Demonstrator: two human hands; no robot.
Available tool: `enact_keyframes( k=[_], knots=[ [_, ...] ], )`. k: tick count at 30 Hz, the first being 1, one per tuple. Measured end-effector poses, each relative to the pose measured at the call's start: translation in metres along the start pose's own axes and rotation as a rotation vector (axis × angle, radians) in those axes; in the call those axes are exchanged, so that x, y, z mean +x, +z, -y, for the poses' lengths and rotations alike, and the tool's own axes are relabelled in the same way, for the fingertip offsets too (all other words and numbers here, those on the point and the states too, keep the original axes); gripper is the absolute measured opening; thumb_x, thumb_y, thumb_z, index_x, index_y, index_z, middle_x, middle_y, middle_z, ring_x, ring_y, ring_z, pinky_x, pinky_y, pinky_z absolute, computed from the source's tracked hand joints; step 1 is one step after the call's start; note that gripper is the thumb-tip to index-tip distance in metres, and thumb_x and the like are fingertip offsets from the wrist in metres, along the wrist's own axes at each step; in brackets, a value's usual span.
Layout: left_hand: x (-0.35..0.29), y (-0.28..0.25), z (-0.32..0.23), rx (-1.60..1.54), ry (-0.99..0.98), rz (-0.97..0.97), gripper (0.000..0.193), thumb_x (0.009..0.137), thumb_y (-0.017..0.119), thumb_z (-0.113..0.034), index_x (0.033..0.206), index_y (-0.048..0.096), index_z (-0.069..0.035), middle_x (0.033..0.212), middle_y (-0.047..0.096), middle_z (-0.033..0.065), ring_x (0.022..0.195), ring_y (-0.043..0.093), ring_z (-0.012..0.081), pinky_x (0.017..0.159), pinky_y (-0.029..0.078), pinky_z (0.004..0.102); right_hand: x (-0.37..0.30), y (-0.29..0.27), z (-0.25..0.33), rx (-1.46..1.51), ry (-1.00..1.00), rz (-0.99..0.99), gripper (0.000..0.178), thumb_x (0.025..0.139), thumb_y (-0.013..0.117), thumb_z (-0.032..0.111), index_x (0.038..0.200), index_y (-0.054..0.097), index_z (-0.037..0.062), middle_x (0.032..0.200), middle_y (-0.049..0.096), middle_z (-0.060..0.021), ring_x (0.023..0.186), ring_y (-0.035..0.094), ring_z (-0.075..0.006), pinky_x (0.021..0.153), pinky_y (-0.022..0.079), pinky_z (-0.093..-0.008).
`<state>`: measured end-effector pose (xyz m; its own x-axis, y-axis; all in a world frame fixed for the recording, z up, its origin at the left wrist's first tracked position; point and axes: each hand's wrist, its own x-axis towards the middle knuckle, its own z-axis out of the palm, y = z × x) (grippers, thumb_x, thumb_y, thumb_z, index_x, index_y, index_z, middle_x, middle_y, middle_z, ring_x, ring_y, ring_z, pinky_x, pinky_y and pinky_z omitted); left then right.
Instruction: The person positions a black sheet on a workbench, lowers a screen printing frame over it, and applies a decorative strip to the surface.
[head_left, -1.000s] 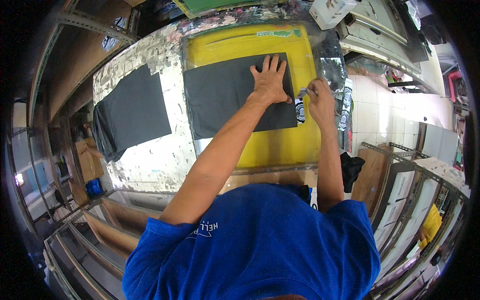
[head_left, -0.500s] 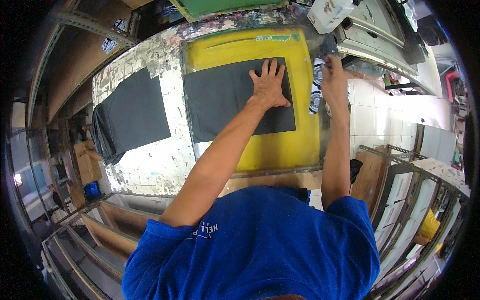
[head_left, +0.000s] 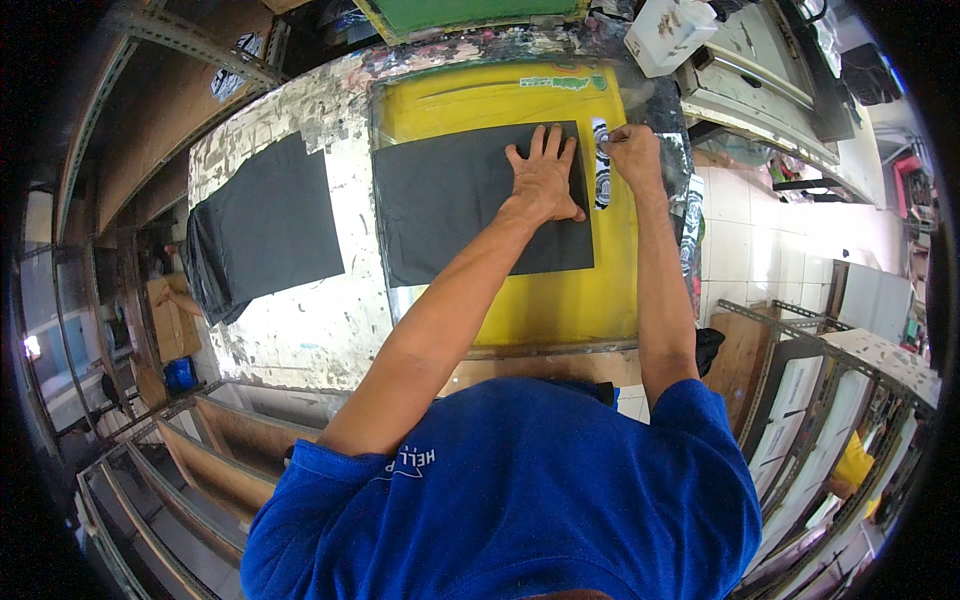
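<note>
A black sheet [head_left: 450,200] lies over a yellow panel [head_left: 500,320] set in a frame on the worktable. My left hand [head_left: 543,188] rests on its right part with fingers spread, holding nothing. Just right of the sheet's edge, my right hand [head_left: 632,155] pinches a narrow strip with a black and white pattern [head_left: 602,188]. The strip hangs over or lies on the yellow panel; I cannot tell if it touches the panel. Another black sheet [head_left: 270,220] lies on the paint-marked white table to the left, its outer end crumpled over the edge.
More patterned strips [head_left: 692,215] are at the table's right edge. A translucent plastic container [head_left: 668,35] stands at the upper right. Metal-framed racks [head_left: 800,400] stand at lower right and lower left. Beyond the table's left end, another person's hand [head_left: 180,300] shows.
My right hand has moved left from the table's right side to beside the black sheet, bringing one patterned strip. My left hand keeps its place on the sheet.
</note>
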<state>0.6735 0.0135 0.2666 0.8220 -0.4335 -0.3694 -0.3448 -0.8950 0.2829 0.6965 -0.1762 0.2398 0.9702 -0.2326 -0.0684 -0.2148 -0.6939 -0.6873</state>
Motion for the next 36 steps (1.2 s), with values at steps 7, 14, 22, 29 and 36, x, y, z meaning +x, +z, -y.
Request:
enact_keyframes(
  k=[7, 14, 22, 29, 36],
  knots=[
    [-0.001, 0.000, 0.001, -0.001, 0.011, -0.016, 0.132, 0.055, 0.094, -0.056, 0.162, 0.031, -0.010, 0.169, 0.020, 0.0139, 0.157, 0.014, 0.0329, 0.111, 0.023, 0.0693, -0.001, -0.002, 0.013, -0.179, 0.101, -0.041, 0.019, 0.076, 0.081, 0.021, 0.090, 0.080, 0.0086, 0.089, 0.075, -0.0193, 0.088, 0.074, -0.0367, 0.080, 0.058, -0.0441],
    [-0.001, 0.001, -0.001, -0.002, 0.023, -0.027, 0.132, 0.055, 0.093, -0.056, 0.161, 0.031, -0.010, 0.169, 0.020, 0.0139, 0.157, 0.015, 0.0332, 0.111, 0.024, 0.0694, 0.005, 0.008, -0.001, -0.187, 0.037, -0.078, 0.021, 0.078, 0.080, 0.025, 0.095, 0.081, 0.0130, 0.092, 0.076, -0.0176, 0.091, 0.074, -0.0372, 0.082, 0.058, -0.0461],
    [0.000, 0.004, 0.001, -0.014, 0.025, -0.045, 0.131, 0.053, 0.094, -0.056, 0.160, 0.033, -0.012, 0.168, 0.021, 0.0135, 0.157, 0.015, 0.0331, 0.111, 0.025, 0.0702, 0.009, 0.017, -0.011, -0.049, 0.100, 0.014, 0.020, 0.076, 0.084, 0.023, 0.088, 0.079, 0.0081, 0.087, 0.076, -0.0179, 0.088, 0.075, -0.0350, 0.080, 0.058, -0.0444],
    [0.001, 0.006, 0.001, -0.012, 0.025, -0.055, 0.133, 0.051, 0.095, -0.057, 0.160, 0.034, -0.011, 0.167, 0.023, 0.0132, 0.156, 0.016, 0.0329, 0.110, 0.025, 0.0698, 0.010, 0.024, -0.016, 0.025, 0.102, 0.031, 0.022, 0.074, 0.087, 0.022, 0.088, 0.079, 0.0064, 0.085, 0.076, -0.0182, 0.083, 0.075, -0.0335, 0.076, 0.058, -0.0416],
    [0.002, 0.008, 0.003, -0.023, 0.029, -0.068, 0.134, 0.049, 0.096, -0.057, 0.159, 0.035, -0.011, 0.167, 0.024, 0.0134, 0.156, 0.017, 0.0328, 0.110, 0.026, 0.0693, 0.005, 0.026, -0.011, 0.014, 0.043, 0.000, 0.017, 0.077, 0.084, 0.014, 0.085, 0.076, 0.0009, 0.072, 0.072, -0.0125, 0.065, 0.070, -0.0213, 0.063, 0.053, -0.0347]
  ],
)
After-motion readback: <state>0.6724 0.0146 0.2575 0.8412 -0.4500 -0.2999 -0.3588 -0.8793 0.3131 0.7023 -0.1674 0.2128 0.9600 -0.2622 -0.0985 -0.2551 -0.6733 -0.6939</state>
